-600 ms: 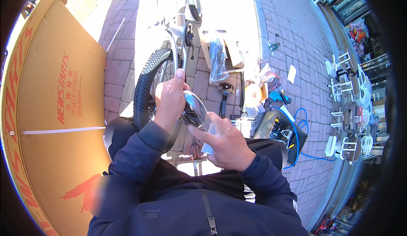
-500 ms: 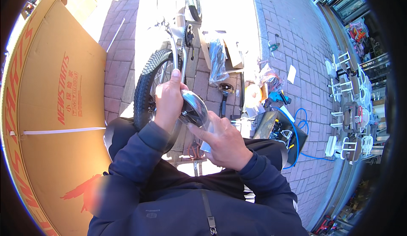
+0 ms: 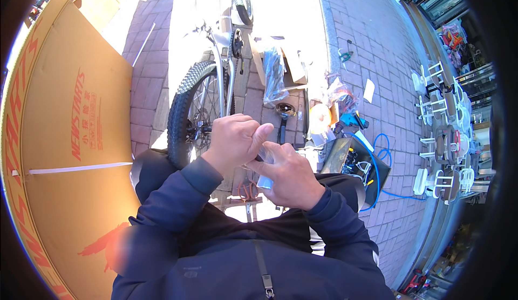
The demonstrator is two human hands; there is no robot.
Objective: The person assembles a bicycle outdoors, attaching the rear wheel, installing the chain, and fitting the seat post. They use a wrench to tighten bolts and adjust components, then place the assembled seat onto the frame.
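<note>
My left hand (image 3: 234,141) is closed, its thumb against its curled fingers. It meets my right hand (image 3: 294,175) in front of my lap. Crumpled clear plastic (image 3: 264,153) shows between the two hands, and a pale blue piece (image 3: 264,182) sticks out below my right fingers. My right hand is closed on this bag; whatever is inside is mostly hidden. Just beyond my left hand stands a bicycle with a silver frame (image 3: 220,73) and a knobby black tyre (image 3: 176,122).
A large cardboard box (image 3: 59,122) stands at my left. To the right lie a black part on a post (image 3: 284,111), a plastic-wrapped bundle (image 3: 274,73), a tool box (image 3: 345,162) and a blue hose (image 3: 378,178). White chairs (image 3: 442,138) line the far right.
My left hand has moved down and right, closing beside my right hand. The dark item seen in the clear bag half a second ago is now hidden behind the hands.
</note>
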